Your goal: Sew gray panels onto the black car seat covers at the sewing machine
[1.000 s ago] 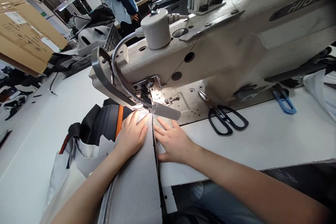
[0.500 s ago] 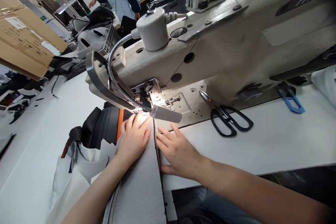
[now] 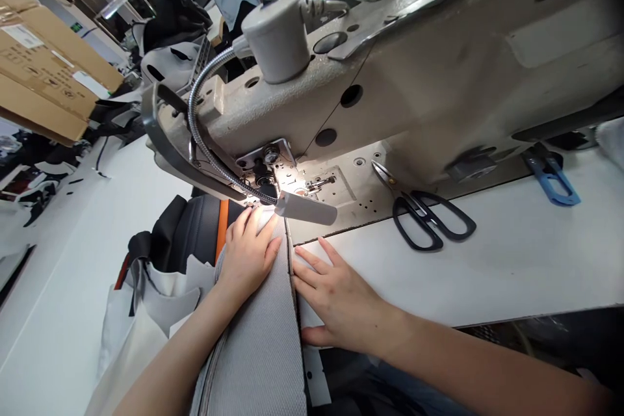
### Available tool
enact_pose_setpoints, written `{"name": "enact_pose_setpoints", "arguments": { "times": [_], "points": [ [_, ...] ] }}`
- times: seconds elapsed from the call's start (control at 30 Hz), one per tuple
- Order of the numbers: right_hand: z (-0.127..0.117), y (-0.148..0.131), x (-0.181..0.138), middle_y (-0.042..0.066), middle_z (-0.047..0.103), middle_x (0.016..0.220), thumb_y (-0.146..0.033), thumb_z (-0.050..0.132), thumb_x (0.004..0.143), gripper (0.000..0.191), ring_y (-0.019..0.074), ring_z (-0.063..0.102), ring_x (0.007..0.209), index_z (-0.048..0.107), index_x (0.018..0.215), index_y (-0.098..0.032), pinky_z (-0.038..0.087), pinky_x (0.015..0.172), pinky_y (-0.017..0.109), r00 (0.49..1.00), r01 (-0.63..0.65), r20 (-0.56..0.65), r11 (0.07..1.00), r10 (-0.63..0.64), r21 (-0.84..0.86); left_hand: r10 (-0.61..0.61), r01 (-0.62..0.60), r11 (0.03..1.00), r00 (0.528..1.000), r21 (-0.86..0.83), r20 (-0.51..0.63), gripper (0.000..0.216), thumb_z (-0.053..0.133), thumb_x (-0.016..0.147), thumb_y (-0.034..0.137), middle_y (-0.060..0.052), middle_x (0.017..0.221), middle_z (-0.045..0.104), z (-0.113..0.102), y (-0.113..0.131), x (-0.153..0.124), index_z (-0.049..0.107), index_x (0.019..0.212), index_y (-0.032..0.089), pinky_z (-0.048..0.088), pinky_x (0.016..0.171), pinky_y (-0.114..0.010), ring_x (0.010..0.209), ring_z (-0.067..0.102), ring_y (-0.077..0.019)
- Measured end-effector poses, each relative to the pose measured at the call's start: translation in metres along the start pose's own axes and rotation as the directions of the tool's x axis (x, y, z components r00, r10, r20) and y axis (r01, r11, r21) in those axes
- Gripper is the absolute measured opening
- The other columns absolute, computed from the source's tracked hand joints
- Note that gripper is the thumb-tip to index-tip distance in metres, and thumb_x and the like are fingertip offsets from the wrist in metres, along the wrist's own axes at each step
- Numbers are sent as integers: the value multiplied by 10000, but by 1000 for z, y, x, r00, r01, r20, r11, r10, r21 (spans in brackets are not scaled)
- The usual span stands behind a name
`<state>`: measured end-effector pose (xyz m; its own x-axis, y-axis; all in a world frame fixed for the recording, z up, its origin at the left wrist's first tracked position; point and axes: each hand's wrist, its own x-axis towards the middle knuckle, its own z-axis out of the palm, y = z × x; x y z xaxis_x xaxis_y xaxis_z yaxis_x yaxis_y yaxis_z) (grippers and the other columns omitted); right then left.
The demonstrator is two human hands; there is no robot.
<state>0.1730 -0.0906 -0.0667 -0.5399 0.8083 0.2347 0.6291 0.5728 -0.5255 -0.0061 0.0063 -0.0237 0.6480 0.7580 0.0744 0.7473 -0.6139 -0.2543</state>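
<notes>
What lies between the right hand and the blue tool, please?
The black-handled scissors lie between the right hand and the blue tool, as the head view shows.

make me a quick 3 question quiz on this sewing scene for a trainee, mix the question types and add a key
1. Which rests on top of the grey mesh fabric?
a) a cardboard box
b) the left hand
c) a blue-handled tool

2. True or false: the black-handled scissors lie apart from the right hand.

3. Fill in the colour: a narrow ____ strip runs along the dark padded piece.

Key: 1. b; 2. true; 3. orange
</notes>
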Motion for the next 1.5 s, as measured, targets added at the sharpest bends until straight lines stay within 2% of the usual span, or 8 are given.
{"name": "enact_pose_setpoints", "arguments": {
  "times": [0.17, 0.37, 0.6, 0.93, 1.2, 1.5],
  "points": [
    [1, 1, -1, 140, 502, 1356, -562, 619, 758, 658, 321, 286, 1366, 553, 1246, -124, 102, 1139, 582, 1000, 14, 2, 1000, -14, 0, 0, -1, 1000, 1000, 10, 12, 404, 392, 947, 352, -171, 1225, 552, 0, 0, 1, 570, 1251, 154, 401, 974, -498, 1248, 384, -352],
    [10, -7, -2, 166, 461, 1392, -516, 594, 782, 681, 334, 260, 1374, 503, 1302, -85, 91, 1132, 601, 999, -34, -32, 999, 34, -14, -28, 28, 1000, 999, 8, 26, 386, 370, 945, 307, -173, 1233, 555, -2, 3, 1, 587, 1228, 159, 402, 973, -523, 1262, 378, -357],
    [9, -7, -3, 160, 487, 1368, -518, 609, 762, 666, 333, 262, 1376, 530, 1276, -102, 102, 1137, 582, 999, -38, -32, 999, 38, 9, -15, 14, 998, 1000, 57, 17, 369, 397, 938, 321, -180, 1223, 543, -3, 4, 2, 606, 1205, 175, 413, 956, -507, 1245, 388, -356],
    [10, -6, -2, 139, 486, 1373, -537, 619, 748, 648, 325, 265, 1374, 552, 1244, -126, 82, 1147, 557, 998, -58, -34, 998, 58, 3, -23, 23, 1000, 998, -16, 53, 384, 376, 925, 257, -172, 1288, 470, -7, 11, 0, 563, 1254, 189, 410, 939, -525, 1218, 367, -358],
    [10, -8, -3, 147, 502, 1350, -490, 600, 790, 609, 317, 306, 1346, 535, 1259, -106, 113, 1144, 550, 998, -46, -49, 999, 45, -19, -36, 35, 999, 999, 24, 33, 426, 368, 924, 250, -200, 1251, 489, -2, 16, 0, 496, 1315, 139, 400, 915, -507, 1176, 401, -357],
    [12, -9, -5, 153, 510, 1327, -480, 636, 766, 614, 326, 353, 1302, 536, 1246, -112, 135, 1135, 536, 995, -27, -95, 998, 21, -63, -48, 47, 999, 998, 16, 44, 401, 414, 914, 253, -188, 1231, 504, -1, 15, 0, 528, 1282, 142, 397, 923, -494, 1170, 406, -346]
  ]
}}
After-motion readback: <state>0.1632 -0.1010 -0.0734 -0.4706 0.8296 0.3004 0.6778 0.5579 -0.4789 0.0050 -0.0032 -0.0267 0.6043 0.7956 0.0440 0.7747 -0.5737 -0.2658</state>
